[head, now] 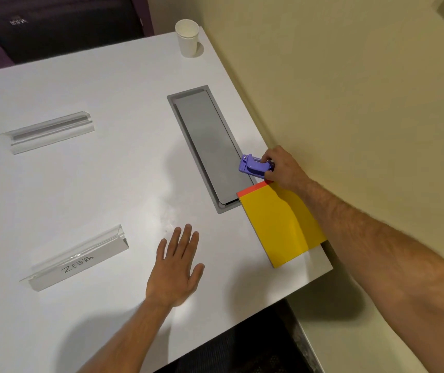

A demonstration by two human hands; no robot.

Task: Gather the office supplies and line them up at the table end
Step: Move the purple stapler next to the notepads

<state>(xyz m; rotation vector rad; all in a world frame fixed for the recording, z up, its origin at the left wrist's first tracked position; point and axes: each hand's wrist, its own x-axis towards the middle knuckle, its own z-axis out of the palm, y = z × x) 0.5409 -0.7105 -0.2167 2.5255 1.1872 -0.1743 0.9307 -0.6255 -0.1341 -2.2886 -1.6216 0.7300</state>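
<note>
Okay, my right hand [282,166] grips the glossy purple plastic stapler [253,168] over the grey metal hatch [207,141], beside the flat yellow notepad [277,224]. Left hand [175,267] lies flat, fingers spread, on the smooth white surface [94,184].

A white table [81,184] is seen, with a matte grey cover panel [207,146] set in a grey frame toward 1 o'clock. A purple stapler [253,166] is shown at 3 o'clock, with a dark detail at its rear. Just below it, a yellow notepad [277,224] is edged along its top by a red-orange band. A plain white paper cup [187,37] is found at 12 o'clock. Two clear acrylic name holders are seen at 9 o'clock; the nearer one [78,261] carries black handwritten lettering on white. The wall [350,76] is pale yellow-beige.
</note>
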